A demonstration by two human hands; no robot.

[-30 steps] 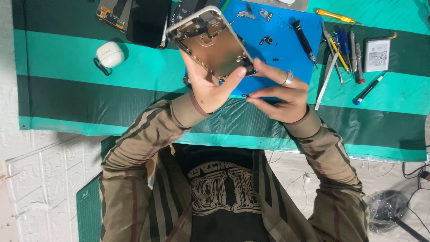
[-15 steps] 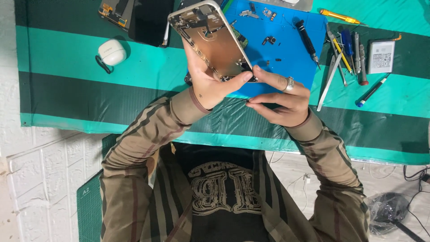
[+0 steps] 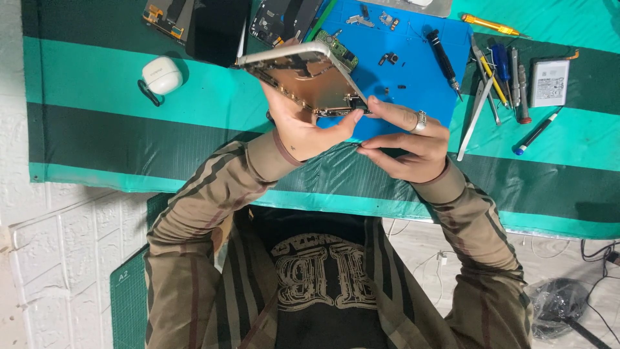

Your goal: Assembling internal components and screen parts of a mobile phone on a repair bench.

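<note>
While both hands work at its lower corner, an opened phone frame is held tilted above the mat.

Cupped from below, the left hand [image 3: 303,132] grips the phone frame [image 3: 307,77] by its rim; the right hand [image 3: 403,139] pinches at the corner, fingertips closed, perhaps on a small part I cannot make out. Thin, stiff metal, light but easily bent, with bare circuitry inside, it looks best held by the edges only. Beyond lie a blue work mat [image 3: 413,71] with loose screws, a row of screwdrivers [image 3: 500,71], a white rectangular battery [image 3: 549,83] with a printed label, a white earbud case [image 3: 161,75] and a dark screen panel [image 3: 216,29] on the green striped cloth [image 3: 97,116].
</note>
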